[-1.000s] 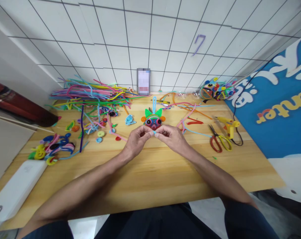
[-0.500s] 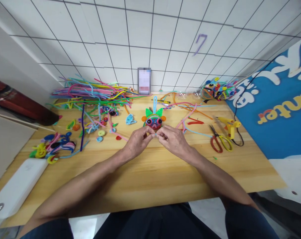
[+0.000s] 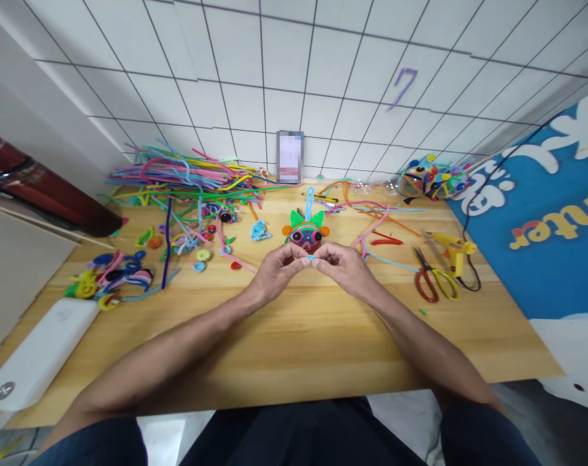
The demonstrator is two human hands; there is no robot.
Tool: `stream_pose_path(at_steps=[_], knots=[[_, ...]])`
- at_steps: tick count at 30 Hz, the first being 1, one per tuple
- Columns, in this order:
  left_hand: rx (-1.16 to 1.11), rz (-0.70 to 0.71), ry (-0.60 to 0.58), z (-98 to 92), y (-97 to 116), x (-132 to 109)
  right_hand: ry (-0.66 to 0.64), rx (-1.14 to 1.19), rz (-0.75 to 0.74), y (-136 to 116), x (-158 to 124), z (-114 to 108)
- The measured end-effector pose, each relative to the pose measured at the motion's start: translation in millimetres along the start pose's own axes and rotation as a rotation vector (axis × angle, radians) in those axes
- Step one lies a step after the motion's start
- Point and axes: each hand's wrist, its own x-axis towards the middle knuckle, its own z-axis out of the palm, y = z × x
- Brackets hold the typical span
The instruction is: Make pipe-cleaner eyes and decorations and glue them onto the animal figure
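Wooden tabletop [image 3: 284, 349] before you | your left hand [image 3: 276, 268] and right hand [image 3: 346, 266] jointly pinch a light-blue piece [image 3: 311, 257]; step, judged: shaping it; next move calls for steady, even pressure | green-eared craft figure [image 3: 307, 228] just beyond.

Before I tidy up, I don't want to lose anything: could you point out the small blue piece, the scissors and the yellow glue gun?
Small blue piece [image 3: 311, 257], head view: the bit that shows.
Scissors [image 3: 429, 267], head view: where blades meet handles.
Yellow glue gun [image 3: 454, 248], head view: its body.
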Motion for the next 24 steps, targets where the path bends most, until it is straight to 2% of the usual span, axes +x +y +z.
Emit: stream_pose_path(at_steps=[4, 7, 10, 15, 19, 24], knots=[[0.169, 0.040, -0.084, -5.9, 3, 2, 0.062, -0.262, -0.187, -2, -3, -2], [0.228, 0.063, -0.091, -7.9, 3, 2, 0.066, -0.374, -0.261, -3, -5, -1], [0.166, 0.059, -0.018, -5.6, 1, 1, 0.084, -0.361, -0.239, -3, -5, 0], [-0.007, -0.008, 0.102, 5.0, -4, -4, 0.103, -0.209, -0.139, -2, -1, 4], [-0.083, -0.050, 0.105, 7.9, -7, -5, 0.102, -0.124, -0.092, 0, 0, 7], [0.247, 0.091, 0.013, -2.4, -1, 0, 0.110, -0.346, -0.204, 3, -3, 5]])
